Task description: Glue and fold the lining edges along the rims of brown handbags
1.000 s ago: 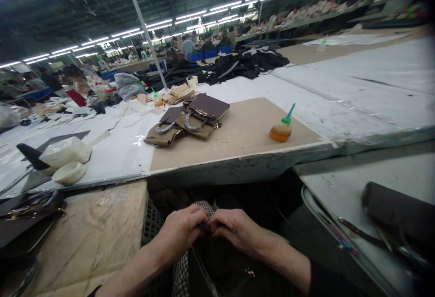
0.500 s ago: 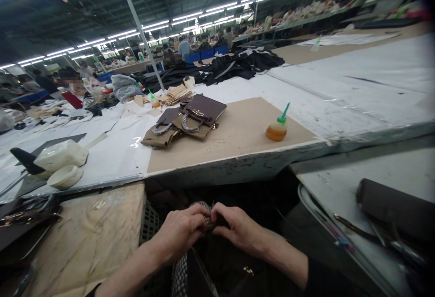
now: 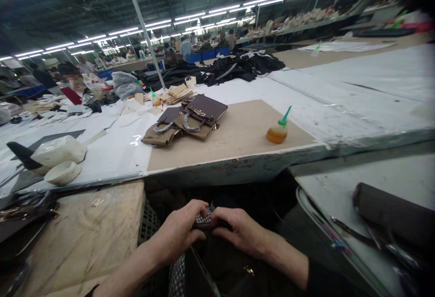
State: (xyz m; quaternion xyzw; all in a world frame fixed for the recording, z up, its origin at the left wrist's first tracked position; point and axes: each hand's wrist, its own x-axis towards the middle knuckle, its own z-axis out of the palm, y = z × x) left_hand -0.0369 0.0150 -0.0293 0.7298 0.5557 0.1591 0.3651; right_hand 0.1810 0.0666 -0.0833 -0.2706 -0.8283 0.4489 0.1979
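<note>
2 forearms converge from below. The left hand (image 3: 183,225) arches, thumb parted from fingers; the right hand (image 3: 239,231) curls inward, its pinch uncertain. Between the forearms sits the dark bag (image 3: 231,256), below the worktop (image 3: 306,102).

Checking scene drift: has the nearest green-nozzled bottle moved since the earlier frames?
No. Against the brown sheet, the bottle holds the same spot near the right corner; its slight shift in frame looks like camera motion.
</note>
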